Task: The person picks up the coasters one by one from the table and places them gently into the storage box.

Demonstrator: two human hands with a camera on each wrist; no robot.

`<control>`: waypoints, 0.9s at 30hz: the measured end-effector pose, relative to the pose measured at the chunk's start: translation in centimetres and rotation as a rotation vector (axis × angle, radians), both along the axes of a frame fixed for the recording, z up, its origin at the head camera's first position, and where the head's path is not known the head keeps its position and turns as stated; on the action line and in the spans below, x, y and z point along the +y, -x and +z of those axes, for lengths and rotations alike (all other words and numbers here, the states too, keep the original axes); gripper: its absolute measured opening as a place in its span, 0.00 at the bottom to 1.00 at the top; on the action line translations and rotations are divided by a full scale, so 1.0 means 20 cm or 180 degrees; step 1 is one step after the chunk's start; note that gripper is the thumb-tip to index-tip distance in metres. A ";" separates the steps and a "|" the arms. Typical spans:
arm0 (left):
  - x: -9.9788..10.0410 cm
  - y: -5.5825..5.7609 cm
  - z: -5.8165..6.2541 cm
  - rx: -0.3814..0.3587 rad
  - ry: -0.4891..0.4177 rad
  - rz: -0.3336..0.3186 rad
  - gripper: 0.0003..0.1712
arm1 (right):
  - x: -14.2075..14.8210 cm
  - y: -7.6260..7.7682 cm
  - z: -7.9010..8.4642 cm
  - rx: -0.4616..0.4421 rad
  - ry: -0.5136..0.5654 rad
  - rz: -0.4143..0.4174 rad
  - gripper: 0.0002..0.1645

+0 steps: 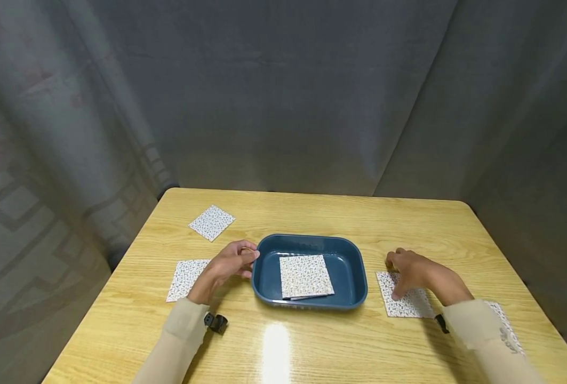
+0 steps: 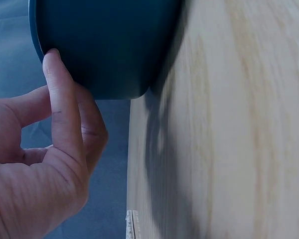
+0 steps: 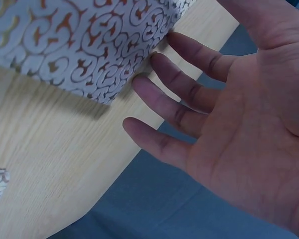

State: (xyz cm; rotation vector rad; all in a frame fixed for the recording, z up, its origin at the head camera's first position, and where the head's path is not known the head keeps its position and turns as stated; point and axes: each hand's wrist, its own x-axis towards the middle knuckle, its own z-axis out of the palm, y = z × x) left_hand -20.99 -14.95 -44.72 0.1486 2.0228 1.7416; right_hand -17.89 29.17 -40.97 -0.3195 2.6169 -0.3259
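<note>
My left hand [image 1: 228, 265] holds the left end of a dark blue rectangular tray [image 1: 355, 266], with the thumb over the rim. In the left wrist view, one fingertip lies on the edge of the tray [image 2: 109, 50]. Inside the tray is a small stack of square patterned cards [image 1: 307, 274], slightly askew. My right hand [image 1: 417, 274] reaches over another white patterned card [image 1: 410, 306] right of the tray. In the right wrist view, slightly bent, spread fingers come up to the edge of this card [image 3: 89, 45]; its thumb contact is hidden.
Left of the tray, one card [image 1: 212, 223] lies farther back and another card [image 1: 185, 277] sits beside my left wrist. A further card [image 1: 506, 325] is partly under my right sleeve. Grey curtains [image 1: 273, 106] hang behind the wooden table [image 1: 312, 346].
</note>
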 end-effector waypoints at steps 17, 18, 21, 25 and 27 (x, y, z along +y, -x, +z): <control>0.00 -0.01 0.01 0.0000 -0.0012 0.0002 0.16 | -0.02 -0.02 -0.01 0.0155 -0.0101 0.0215 0.32; 0.00 -0.01 0.01 -0.0003 -0.0009 0.0006 0.15 | -0.01 -0.02 -0.01 0.0160 -0.0089 0.0221 0.32; 0.00 -0.01 0.01 -0.0006 0.0002 0.0015 0.15 | -0.01 -0.02 0.00 0.0164 -0.0034 0.0246 0.32; 0.00 -0.01 0.01 0.0001 0.0018 0.0025 0.16 | 0.00 -0.02 0.00 0.0141 0.0057 0.0268 0.33; 0.00 -0.01 0.01 -0.0003 0.0028 0.0035 0.15 | 0.01 -0.01 -0.01 0.0104 0.0097 0.0243 0.34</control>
